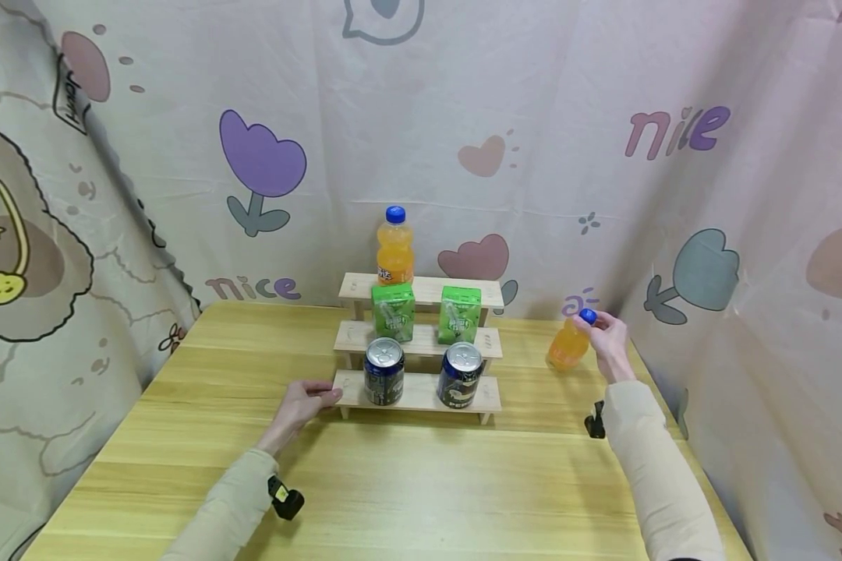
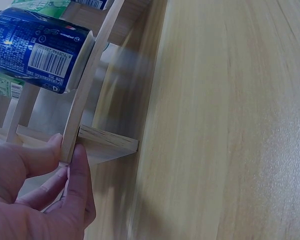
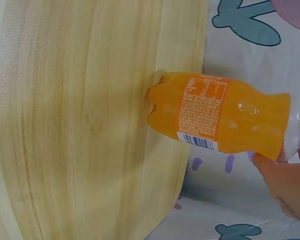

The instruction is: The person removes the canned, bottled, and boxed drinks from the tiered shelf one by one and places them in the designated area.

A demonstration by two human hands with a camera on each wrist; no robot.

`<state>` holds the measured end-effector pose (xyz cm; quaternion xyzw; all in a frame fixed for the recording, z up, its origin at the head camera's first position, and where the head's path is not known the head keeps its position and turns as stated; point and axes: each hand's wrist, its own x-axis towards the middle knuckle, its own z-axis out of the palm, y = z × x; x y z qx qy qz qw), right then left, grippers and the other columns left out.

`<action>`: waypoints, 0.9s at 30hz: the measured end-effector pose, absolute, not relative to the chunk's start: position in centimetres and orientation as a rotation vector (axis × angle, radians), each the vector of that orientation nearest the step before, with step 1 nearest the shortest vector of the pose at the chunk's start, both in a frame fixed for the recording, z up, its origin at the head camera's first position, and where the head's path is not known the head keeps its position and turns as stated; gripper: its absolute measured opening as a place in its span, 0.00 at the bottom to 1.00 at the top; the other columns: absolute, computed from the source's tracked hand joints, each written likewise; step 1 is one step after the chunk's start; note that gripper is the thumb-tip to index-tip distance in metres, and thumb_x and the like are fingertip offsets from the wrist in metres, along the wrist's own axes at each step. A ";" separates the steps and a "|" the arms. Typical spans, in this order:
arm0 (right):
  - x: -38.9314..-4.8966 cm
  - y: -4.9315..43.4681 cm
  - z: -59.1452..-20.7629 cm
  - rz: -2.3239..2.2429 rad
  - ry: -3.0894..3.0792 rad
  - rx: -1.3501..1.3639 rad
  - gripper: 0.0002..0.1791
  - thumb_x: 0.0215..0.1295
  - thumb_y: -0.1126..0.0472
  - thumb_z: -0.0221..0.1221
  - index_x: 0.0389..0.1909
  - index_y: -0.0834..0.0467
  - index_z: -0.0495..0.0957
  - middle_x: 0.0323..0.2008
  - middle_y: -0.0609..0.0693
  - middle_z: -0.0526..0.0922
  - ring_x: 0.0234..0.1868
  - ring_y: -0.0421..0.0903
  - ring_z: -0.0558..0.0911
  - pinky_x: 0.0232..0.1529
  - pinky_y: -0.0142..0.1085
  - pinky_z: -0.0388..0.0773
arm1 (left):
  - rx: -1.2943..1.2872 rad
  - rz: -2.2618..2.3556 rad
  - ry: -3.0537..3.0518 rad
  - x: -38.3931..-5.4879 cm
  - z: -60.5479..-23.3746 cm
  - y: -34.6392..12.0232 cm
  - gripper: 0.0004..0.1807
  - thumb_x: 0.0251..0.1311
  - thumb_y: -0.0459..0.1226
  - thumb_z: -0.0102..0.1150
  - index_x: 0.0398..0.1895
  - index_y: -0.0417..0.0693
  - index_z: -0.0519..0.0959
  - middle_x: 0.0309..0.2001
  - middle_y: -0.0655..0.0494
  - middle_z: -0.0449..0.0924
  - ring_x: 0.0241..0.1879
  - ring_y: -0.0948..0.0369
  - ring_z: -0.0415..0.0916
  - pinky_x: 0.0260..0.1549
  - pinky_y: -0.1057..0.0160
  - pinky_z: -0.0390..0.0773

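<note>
At the right of the head view, my right hand [image 1: 609, 343] grips an orange soda bottle [image 1: 568, 345] near its blue cap. The bottle leans; in the right wrist view its base [image 3: 157, 107] is at the table, though contact is hard to tell. My left hand [image 1: 307, 401] pinches the left end of the lowest step of a three-step wooden rack [image 1: 421, 391], thumb above and fingers below. On that step stand two dark blue soda cans [image 1: 384, 372]. Two green drink cartons [image 1: 460, 315] stand on the middle step. Another orange soda bottle [image 1: 395, 248] is upright on the top step, at left.
The rack stands on a wooden table [image 1: 421, 483] near its back edge. Behind and at both sides hangs a patterned curtain [image 1: 393, 117]. Small black devices [image 1: 285, 499] are strapped at both wrists.
</note>
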<state>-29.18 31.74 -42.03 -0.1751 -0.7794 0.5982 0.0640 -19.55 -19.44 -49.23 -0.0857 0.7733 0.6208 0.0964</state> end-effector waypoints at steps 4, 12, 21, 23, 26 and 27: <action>-29.2 31.7 -42.1 1.827 -2.346 -0.528 0.27 0.71 0.53 0.61 0.64 0.65 0.70 0.37 0.38 0.73 0.45 0.39 0.70 0.73 0.44 0.66 | -0.259 1.845 2.289 -19.5 -49.2 -19.4 0.25 0.67 0.31 0.61 0.60 0.19 0.70 0.53 0.26 0.79 0.38 0.63 0.83 0.50 0.57 0.88; -29.2 31.7 -42.0 1.826 -2.367 -0.525 0.29 0.72 0.52 0.60 0.66 0.64 0.68 0.43 0.42 0.75 0.47 0.40 0.71 0.76 0.47 0.65 | -0.247 1.850 2.290 -19.5 -49.2 -19.4 0.24 0.67 0.30 0.61 0.59 0.19 0.71 0.53 0.26 0.79 0.38 0.63 0.84 0.49 0.58 0.88; -29.4 31.0 -40.2 1.663 -2.309 -0.414 0.37 0.70 0.53 0.63 0.74 0.59 0.61 0.75 0.59 0.65 0.75 0.55 0.65 0.80 0.46 0.62 | -0.246 1.846 2.297 -19.5 -49.2 -19.3 0.23 0.68 0.30 0.60 0.59 0.18 0.71 0.52 0.26 0.80 0.38 0.63 0.83 0.49 0.58 0.88; -29.5 30.5 -39.5 1.616 -2.292 -0.369 0.37 0.69 0.50 0.64 0.73 0.59 0.63 0.74 0.58 0.66 0.75 0.55 0.64 0.80 0.46 0.61 | -0.249 1.845 2.299 -19.5 -49.2 -19.3 0.23 0.68 0.30 0.60 0.59 0.18 0.71 0.52 0.27 0.80 0.38 0.63 0.83 0.49 0.57 0.88; -29.4 29.6 -38.4 1.566 -2.276 -0.296 0.36 0.68 0.49 0.64 0.72 0.58 0.64 0.74 0.57 0.68 0.75 0.54 0.65 0.80 0.47 0.61 | -0.251 1.838 2.305 -19.5 -49.1 -19.3 0.24 0.68 0.31 0.60 0.59 0.19 0.71 0.51 0.27 0.80 0.38 0.64 0.82 0.49 0.57 0.88; -29.4 29.2 -38.0 1.559 -2.267 -0.264 0.36 0.68 0.49 0.64 0.72 0.58 0.65 0.73 0.57 0.68 0.75 0.53 0.65 0.80 0.47 0.60 | -0.251 1.836 2.305 -19.4 -49.1 -19.3 0.24 0.68 0.31 0.60 0.59 0.19 0.71 0.52 0.27 0.80 0.38 0.64 0.82 0.49 0.57 0.88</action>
